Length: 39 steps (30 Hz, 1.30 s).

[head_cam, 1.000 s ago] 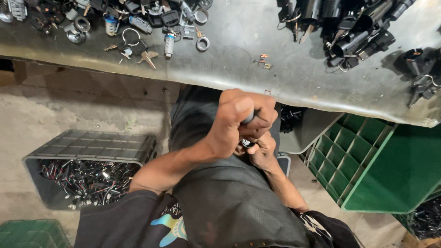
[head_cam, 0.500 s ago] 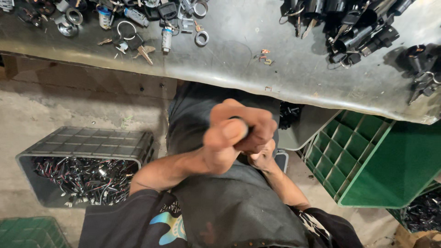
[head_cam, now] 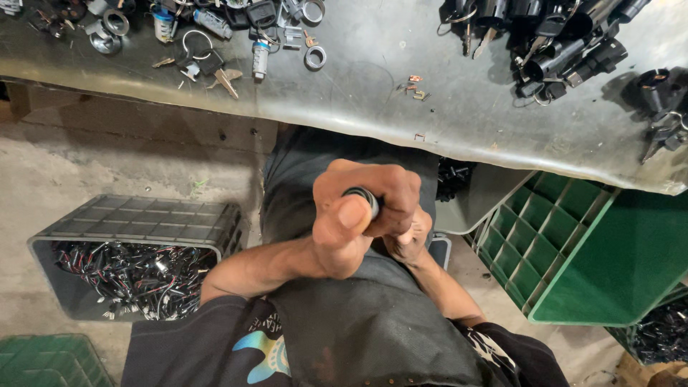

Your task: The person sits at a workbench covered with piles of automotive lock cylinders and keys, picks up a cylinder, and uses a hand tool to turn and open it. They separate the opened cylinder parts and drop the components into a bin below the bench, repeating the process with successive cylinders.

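Your left hand [head_cam: 358,215] is fisted around a dark tool handle [head_cam: 362,197]. Your right hand [head_cam: 408,240] beneath is mostly hidden; grip indeterminate. A slip could strike those fingers.

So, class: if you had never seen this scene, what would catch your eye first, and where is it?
First, the left hand at the centre, in a tight grip around a dark round-ended tool handle, with the right hand tucked just beneath it over the lap. Next, the grey metal bench along the top, strewn with keys, rings and black lock parts. At lower left, a grey crate holds tangled wires.
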Available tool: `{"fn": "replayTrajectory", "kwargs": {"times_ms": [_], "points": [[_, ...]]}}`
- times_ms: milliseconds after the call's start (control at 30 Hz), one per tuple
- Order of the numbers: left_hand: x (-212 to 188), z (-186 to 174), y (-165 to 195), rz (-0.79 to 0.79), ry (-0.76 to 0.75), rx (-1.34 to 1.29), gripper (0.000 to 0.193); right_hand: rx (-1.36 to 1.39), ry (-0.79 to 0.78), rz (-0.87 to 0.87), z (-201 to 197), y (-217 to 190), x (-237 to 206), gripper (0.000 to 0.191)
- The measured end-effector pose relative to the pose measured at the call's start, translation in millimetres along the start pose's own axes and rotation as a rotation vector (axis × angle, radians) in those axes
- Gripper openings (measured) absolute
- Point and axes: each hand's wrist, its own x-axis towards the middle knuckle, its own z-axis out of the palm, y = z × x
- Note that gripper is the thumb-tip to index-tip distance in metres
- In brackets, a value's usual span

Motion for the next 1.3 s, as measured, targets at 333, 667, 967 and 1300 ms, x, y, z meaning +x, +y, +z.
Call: {"fn": "replayTrajectory", "kwargs": {"times_ms": [333, 667, 967, 1300], "points": [[-3.1, 0.3, -5.9, 0.130, 0.061, 0.129, 0.066, -0.117, -0.026, -0.110, -5.1, 7.4, 4.2, 0.056], [-1.9, 0.2, -12.9, 0.263, 0.077, 0.249, 0.059, -0.217, -0.098, -0.127, 5.4, -12.4, 22.9, 0.052], [-3.4, 0.0, -18.1, 0.292, 0.083, 0.187, 0.061, -0.216, -0.099, -0.149, 8.1, -17.3, 27.6, 0.056], [-5.5, -4.3, -15.5, 0.173, 0.064, 0.084, 0.063, -0.366, -0.192, -0.234, -7.8, -9.4, 25.7, 0.039]]}}
